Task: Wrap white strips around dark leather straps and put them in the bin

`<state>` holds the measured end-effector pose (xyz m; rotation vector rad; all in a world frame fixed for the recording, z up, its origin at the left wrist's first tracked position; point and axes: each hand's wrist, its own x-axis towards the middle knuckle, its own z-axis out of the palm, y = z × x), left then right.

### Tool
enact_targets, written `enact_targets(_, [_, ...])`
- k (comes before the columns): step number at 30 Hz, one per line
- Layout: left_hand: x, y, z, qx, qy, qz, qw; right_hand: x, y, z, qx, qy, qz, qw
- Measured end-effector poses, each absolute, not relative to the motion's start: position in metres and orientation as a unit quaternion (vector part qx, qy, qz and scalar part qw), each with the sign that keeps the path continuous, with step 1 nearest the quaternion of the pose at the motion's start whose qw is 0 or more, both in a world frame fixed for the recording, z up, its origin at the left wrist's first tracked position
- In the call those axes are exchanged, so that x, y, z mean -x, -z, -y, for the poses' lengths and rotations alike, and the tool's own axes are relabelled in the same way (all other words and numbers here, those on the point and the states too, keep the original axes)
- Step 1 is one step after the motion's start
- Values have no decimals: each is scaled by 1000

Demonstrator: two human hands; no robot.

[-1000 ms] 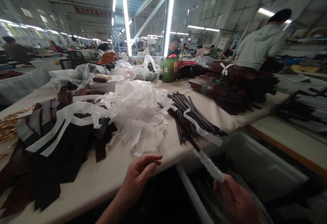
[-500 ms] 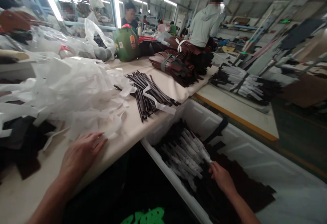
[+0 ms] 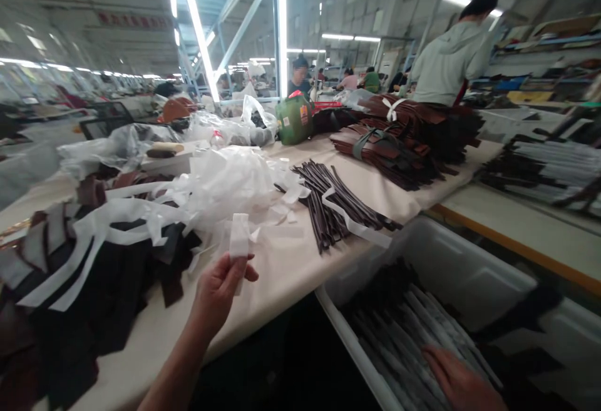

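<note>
My left hand (image 3: 220, 292) is raised over the near part of the cream-covered table, its thumb and fingers pinching a short white paper strip (image 3: 240, 234). In the bin at lower right, my right hand (image 3: 462, 378) lies with stretched fingers on dark strips with whitish backing (image 3: 422, 320); its fingertips touch them, and motion blurs it a little. Beyond my left hand rises a loose heap of white backing paper (image 3: 230, 179). A pile of thin dark brown rolled straps (image 3: 323, 211) lies to its right, with a curled white strip (image 3: 345, 211) across it.
The white plastic bin (image 3: 345, 342) stands against the table edge (image 3: 282, 298). Black and brown pieces (image 3: 117, 279) cover the table's left side. Tied brown bundles (image 3: 385, 148) and a green container (image 3: 293, 120) stand farther back. A person in a grey hoodie (image 3: 444, 60) stands behind.
My left hand has lifted from the tabletop and now holds a white paper strip. My right hand has let go of a strip's end and rests on the strips. The view has turned left.
</note>
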<state>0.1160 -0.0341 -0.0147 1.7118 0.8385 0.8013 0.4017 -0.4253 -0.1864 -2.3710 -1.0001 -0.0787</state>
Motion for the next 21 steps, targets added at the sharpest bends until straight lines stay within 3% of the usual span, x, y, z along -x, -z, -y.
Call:
enact_targets(4, [-115, 14, 52, -598, -326, -276, 678, -371, 116, 345, 826, -47, 431, 360])
enact_targets(8, [-119, 15, 77, -601, -250, -235, 721, -312, 35, 256, 675, -243, 479, 506])
enact_targets(10, [-121, 15, 89, -625, -208, -212, 722, -290, 12, 220, 624, -294, 502, 521])
enact_targets(13, [-121, 17, 102, -657, -182, -191, 707, -271, 0, 182, 592, -339, 504, 531])
enact_targets(21, [-112, 27, 96, -624, -166, -215, 733, -272, 5, 166, 634, -284, 465, 548])
